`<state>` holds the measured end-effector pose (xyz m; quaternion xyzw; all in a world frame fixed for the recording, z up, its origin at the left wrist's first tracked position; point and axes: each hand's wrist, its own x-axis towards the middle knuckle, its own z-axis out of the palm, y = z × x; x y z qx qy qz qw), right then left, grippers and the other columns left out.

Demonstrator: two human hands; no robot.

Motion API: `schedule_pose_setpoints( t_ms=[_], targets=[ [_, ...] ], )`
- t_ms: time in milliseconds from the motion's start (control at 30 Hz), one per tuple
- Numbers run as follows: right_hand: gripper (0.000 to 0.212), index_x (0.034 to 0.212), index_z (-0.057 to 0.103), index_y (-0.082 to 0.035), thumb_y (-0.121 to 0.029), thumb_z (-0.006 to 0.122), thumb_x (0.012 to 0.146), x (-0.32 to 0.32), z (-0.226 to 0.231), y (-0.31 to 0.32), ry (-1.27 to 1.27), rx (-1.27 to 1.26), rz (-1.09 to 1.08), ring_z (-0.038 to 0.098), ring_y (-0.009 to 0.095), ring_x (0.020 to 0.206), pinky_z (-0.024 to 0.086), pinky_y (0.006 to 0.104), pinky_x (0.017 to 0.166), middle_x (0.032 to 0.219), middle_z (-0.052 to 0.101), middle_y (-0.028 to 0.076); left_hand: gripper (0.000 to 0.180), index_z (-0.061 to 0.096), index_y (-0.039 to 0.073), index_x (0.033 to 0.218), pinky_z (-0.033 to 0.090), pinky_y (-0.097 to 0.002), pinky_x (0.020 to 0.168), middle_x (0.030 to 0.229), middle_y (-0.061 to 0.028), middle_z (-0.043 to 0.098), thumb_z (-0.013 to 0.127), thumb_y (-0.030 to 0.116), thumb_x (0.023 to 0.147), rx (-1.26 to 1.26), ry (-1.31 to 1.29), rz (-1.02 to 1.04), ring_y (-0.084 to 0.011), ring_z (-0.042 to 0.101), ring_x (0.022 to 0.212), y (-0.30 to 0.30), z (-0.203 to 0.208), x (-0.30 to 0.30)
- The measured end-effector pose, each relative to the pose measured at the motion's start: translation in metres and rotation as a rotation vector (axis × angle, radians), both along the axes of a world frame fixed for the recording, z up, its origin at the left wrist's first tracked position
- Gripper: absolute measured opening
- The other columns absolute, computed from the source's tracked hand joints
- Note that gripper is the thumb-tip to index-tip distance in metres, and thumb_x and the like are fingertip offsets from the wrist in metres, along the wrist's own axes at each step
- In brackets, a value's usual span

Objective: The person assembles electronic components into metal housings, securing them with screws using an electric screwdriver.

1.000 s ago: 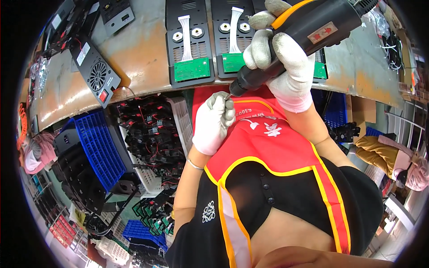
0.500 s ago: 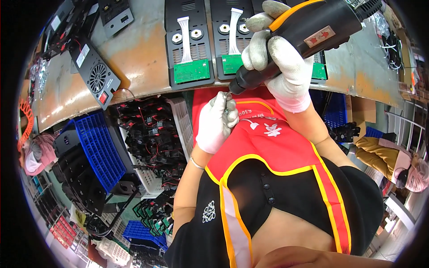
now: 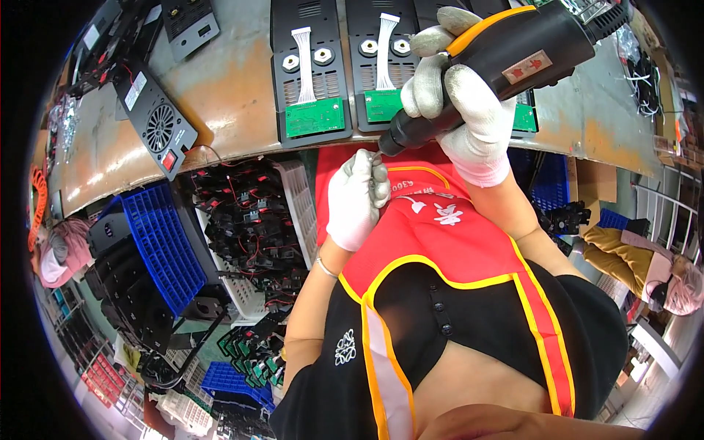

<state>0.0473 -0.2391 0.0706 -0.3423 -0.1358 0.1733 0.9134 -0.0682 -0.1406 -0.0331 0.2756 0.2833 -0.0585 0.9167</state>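
Note:
My right hand, in a white glove, is wrapped round a black power screwdriver with an orange strip. Its nose points down and left, past the bench's front edge. Just at that tip is my gloved left hand, its fingers curled and pinched together; whatever lies between them is too small to make out. Beyond the tool, a black slotted panel lies on the bench, bearing a green circuit board and a white ribbon cable. A second such panel lies beside it, partly covered by my right hand.
The worn metal bench spans the far side. On its left lies a black panel with a round fan grille. Below stand a blue crate and a white crate beside dark wired parts. Cables hang at right.
The screwdriver and my right hand have shifted very slightly right and down. My left hand has turned a little, its fingers still pinched by the tip.

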Motion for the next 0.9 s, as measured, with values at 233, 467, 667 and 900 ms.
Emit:
schedule_pose_setpoints(
  t_ms=[233,467,667,900],
  targets=[
    [0.045,0.133,0.040,-0.007,-0.013,0.052,0.090,0.017,-0.023,-0.004,-0.349,-0.012,0.060,0.051,0.010,0.064,0.044,0.0298,0.061,0.118,0.058,0.009,0.024,0.052,0.005,0.095,0.032,-0.0217,0.046,0.077,-0.0023,0.052,0.050,0.029,0.097,0.117,-0.069,0.103,-0.0077,0.039,0.053,-0.003,-0.004,0.002],
    [0.046,0.134,0.039,-0.007,-0.011,0.052,0.090,0.020,-0.023,-0.005,-0.377,0.046,0.040,0.048,0.010,0.061,0.042,0.0288,0.060,0.120,0.058,0.009,0.026,0.052,0.002,0.111,0.031,-0.0203,0.046,0.081,-0.0018,0.053,0.051,0.024,0.097,-0.251,-0.163,0.087,-0.0058,0.037,0.054,0.001,-0.016,0.002],
    [0.047,0.134,0.038,-0.008,-0.011,0.051,0.090,0.021,-0.024,-0.005,-0.373,0.016,0.024,0.047,0.010,0.061,0.041,0.0286,0.060,0.120,0.058,0.008,0.024,0.052,0.003,0.111,0.032,-0.0209,0.047,0.083,-0.0017,0.052,0.050,0.023,0.097,-0.217,-0.182,0.049,-0.0071,0.038,0.055,-0.001,-0.013,0.004],
    [0.046,0.134,0.039,-0.008,-0.012,0.052,0.090,0.022,-0.026,-0.006,-0.352,0.025,0.021,0.047,0.009,0.062,0.041,0.0286,0.061,0.120,0.058,0.008,0.021,0.052,0.004,0.105,0.038,-0.0219,0.050,0.080,-0.0027,0.053,0.050,0.023,0.097,-0.158,-0.154,0.055,-0.0084,0.045,0.059,-0.003,-0.016,0.003]
  ],
)
